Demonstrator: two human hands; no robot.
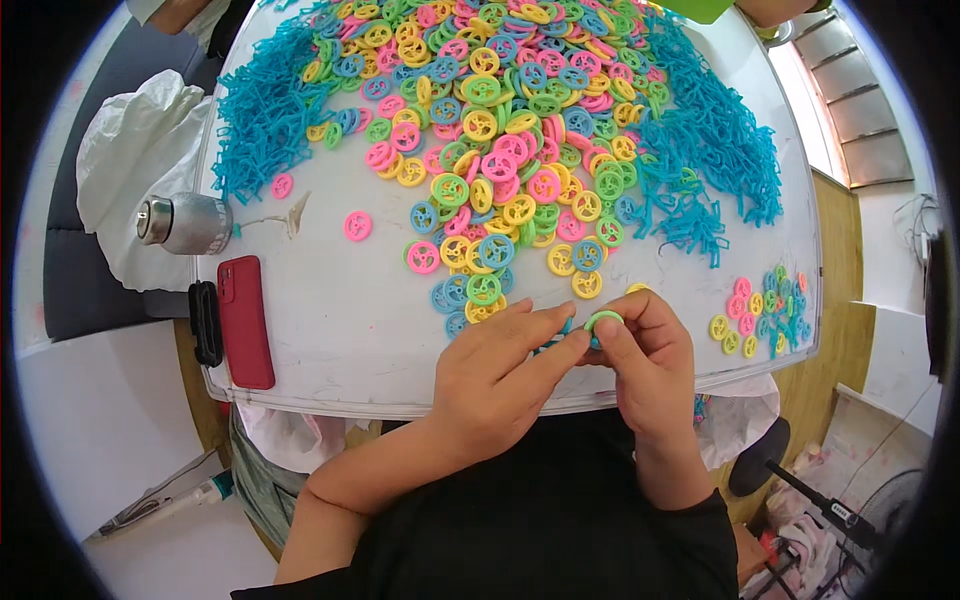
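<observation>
While pinching a light-green round plastic wheel [603, 316] between thumb and forefinger of the right hand [655, 355], holds the left hand [497, 370] just beside it, with grip closed on a small bright-blue plastic piece [567, 326], mostly covered by the fingers. Cannot tell whether joined to the wheel or only touching it. Works above the near edge of the white-topped counter [335, 310], close to a large heap of spoked plastic wheels [510, 150] in pink, yellow, green and blue. Shows, flanking that heap, a tangled left pile of turquoise angular plastic parts [265, 120] and a similar right pile [715, 140]. Has a smaller cluster of wheels and blue parts [763, 327] near the right edge, well apart from the heap. Includes, along the left side, a silver rounded metal canister [197, 224] and, nearer, a red rectangular phone [246, 322] beside a black narrow object [206, 323].
</observation>
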